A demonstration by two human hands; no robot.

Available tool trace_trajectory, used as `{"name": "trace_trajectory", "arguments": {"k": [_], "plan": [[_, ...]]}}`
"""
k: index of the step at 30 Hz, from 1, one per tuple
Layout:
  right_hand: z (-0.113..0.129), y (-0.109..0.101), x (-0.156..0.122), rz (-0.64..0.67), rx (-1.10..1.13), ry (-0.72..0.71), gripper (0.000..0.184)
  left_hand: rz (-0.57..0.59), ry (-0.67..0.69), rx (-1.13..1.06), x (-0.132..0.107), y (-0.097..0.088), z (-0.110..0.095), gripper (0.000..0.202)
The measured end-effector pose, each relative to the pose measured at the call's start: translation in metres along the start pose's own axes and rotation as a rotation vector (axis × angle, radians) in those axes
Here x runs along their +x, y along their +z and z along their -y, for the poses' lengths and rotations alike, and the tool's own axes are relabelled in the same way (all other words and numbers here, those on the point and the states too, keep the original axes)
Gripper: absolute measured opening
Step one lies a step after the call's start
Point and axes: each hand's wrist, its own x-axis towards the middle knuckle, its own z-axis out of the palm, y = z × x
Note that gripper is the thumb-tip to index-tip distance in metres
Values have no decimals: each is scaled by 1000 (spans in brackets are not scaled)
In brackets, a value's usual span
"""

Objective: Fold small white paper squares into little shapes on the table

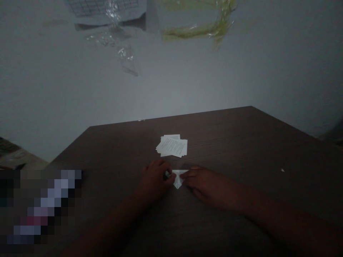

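As the light is dim, fine detail is limited. A loose stack of printed slips (173, 146) lies on the dark wooden table (241, 142) and serves as the reference point here.

Just nearer the person than the stack, and apart from it, sits a small folded paper (178, 178), white, shaped as a triangle with its point towards the person. The left hand (157, 178) is below and slightly left of the stack, its fingers curled and closed on the paper's left corner. The right hand (203, 184) is below and right of the stack, lying flatter, with its fingertips (187, 177) against the paper's right corner; whether it pinches or only presses cannot be told.

Well right of the stack, a white speck (282, 170) rests on the table. Far beyond the stack, high on the wall, hang a gridded sheet (102, 7), crumpled clear plastic (125, 53) and yellow-green wrapping (203, 28).
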Motion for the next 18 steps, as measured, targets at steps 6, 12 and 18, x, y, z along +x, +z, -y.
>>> {"name": "trace_trajectory", "arguments": {"k": [6, 12, 18], "plan": [[-5, 14, 1, -59, 6, -1, 37, 14, -8, 22, 3, -4, -6, 8], [-11, 26, 3, -72, -64, 15, 64, 59, 3, 21, 6, -2, 0, 8], [-10, 21, 2, -56, -78, 11, 51, 97, 122, -29, 5, -4, 14, 14]]}}
